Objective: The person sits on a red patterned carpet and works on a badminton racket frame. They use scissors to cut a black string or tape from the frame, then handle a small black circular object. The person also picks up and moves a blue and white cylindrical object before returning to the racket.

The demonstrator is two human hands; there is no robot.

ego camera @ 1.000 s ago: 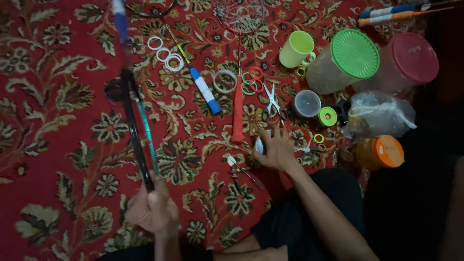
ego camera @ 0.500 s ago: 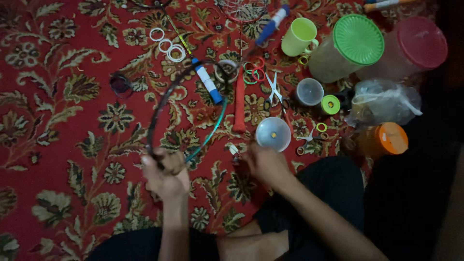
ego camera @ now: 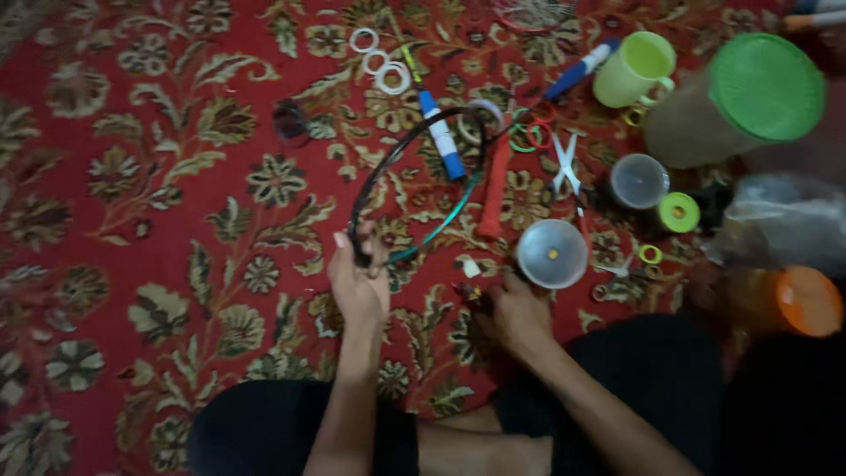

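Since half a second ago the left hand (ego camera: 357, 282) has shifted little, while the dark bent hoop (ego camera: 397, 167) it grips now arcs further up over the blue and white marker (ego camera: 441, 137); the right hand (ego camera: 515, 313) has dropped lower onto the red patterned carpet (ego camera: 132, 220). Left fingers (ego camera: 352, 251) are curled tight around the lower end of the hoop, thumb side up, with a teal strand (ego camera: 441, 220) running from the same grip toward the orange-red handle (ego camera: 493, 189). Right fingers rest bent on the carpet beside a small dark bit (ego camera: 467, 291) (whether they pinch it I cannot tell).

Just above the right hand lies a clear round lid (ego camera: 552, 254). Small scissors (ego camera: 564, 167) lie beyond it, near a clear cup (ego camera: 639, 181) and a green roll (ego camera: 679, 212). Further off stand a pale green mug (ego camera: 630, 70), a jar with a green lid (ego camera: 749, 97) and an orange-lidded jar (ego camera: 797, 300). Three white rings (ego camera: 381, 62) sit at the top.
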